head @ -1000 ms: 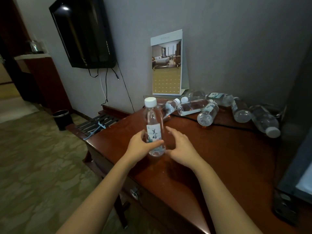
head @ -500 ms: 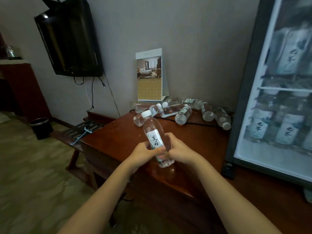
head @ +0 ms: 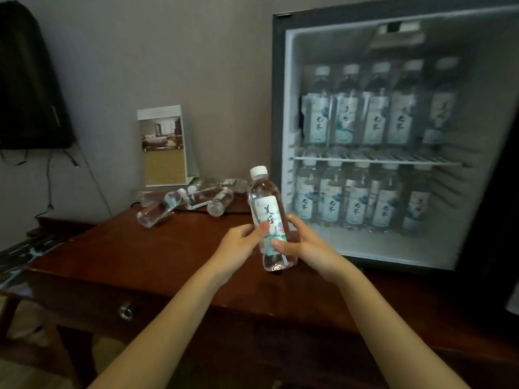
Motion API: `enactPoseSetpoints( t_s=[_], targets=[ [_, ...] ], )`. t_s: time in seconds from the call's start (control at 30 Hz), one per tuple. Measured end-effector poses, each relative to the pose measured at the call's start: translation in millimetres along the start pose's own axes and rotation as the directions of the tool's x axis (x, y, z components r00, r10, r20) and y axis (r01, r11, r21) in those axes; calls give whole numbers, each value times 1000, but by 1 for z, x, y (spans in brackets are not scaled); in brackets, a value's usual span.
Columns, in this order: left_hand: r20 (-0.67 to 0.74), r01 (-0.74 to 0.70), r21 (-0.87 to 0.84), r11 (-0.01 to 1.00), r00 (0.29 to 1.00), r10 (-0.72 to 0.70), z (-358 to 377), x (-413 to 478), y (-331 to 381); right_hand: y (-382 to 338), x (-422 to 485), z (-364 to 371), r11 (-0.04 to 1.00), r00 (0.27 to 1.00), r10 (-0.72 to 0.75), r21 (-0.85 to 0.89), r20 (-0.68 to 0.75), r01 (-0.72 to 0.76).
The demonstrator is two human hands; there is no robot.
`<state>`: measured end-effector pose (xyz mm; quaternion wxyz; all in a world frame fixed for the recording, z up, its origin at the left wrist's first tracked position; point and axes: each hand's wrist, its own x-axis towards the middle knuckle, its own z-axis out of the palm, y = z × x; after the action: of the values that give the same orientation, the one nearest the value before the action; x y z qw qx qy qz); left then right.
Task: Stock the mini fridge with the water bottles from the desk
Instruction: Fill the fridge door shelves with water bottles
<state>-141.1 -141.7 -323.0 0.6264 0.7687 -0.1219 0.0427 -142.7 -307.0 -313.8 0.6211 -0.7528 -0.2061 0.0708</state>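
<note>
Both my hands hold one water bottle [head: 266, 209] upright above the brown desk [head: 118, 256], just left of the mini fridge [head: 280, 80]. My left hand [head: 241, 245] grips its labelled middle from the left, thumb on the label. My right hand [head: 304, 242] grips it from the right. The bottle is clear with a white cap and a pale label. The fridge stands open on the desk's right side, with a row of upright bottles on its wire shelf [head: 376, 160] and another row on its floor. Several more bottles [head: 160, 209] lie on their sides at the desk's back.
A standing calendar card [head: 164, 146] leans against the wall behind the lying bottles. A dark wall television [head: 28, 88] hangs at the left with cables below. A slatted luggage bench [head: 33, 245] stands left of the desk. The desk drawer has a metal pull [head: 125, 311].
The bottle has been lifted off the desk and carried right towards the fridge; my right hand, open beside it before, now grips it. The view has swung right onto the open fridge.
</note>
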Motion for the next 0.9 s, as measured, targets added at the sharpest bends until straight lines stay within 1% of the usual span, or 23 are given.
enactPoseSetpoints(
  t_s=[0.1, 0.2, 0.37, 0.43, 0.5, 0.57, 0.63, 0.7, 0.77, 0.9],
  targets=[
    [32, -61, -10, 998, 998, 61, 37, 4, 20, -6, -32, -33, 1000, 995, -3, 23, -102, 6],
    [45, -126, -30, 992, 991, 128, 76, 5, 40, -16, -66, -62, 999, 976, -36, -4, -216, 36],
    [163, -245, -92, 965, 952, 258, 141, 0, 84, -40, -125, -106, 987, 911, -144, -123, -386, 104],
    [213, -312, -152, 938, 916, 340, 170, -5, 107, -54, -154, -125, 974, 859, -210, -172, -467, 145],
    [208, -394, -189, 899, 879, 429, 187, -10, 127, -71, -174, -134, 960, 820, -273, -201, -502, 196],
    [238, -484, -229, 844, 813, 531, 209, -19, 156, -90, -200, -149, 930, 757, -356, -285, -549, 231],
    [268, -552, -269, 789, 744, 612, 230, -31, 185, -111, -226, -163, 917, 695, -386, -333, -607, 219],
    [294, -594, -305, 744, 684, 667, 251, -41, 213, -128, -253, -178, 901, 614, -420, -389, -668, 192],
    [311, -627, -329, 706, 634, 708, 271, -49, 237, -143, -277, -190, 865, 546, -480, -473, -686, 166],
    [316, -681, -333, 653, 572, 757, 311, -57, 279, -166, -318, -211, 792, 457, -594, -583, -662, 184]
  ],
)
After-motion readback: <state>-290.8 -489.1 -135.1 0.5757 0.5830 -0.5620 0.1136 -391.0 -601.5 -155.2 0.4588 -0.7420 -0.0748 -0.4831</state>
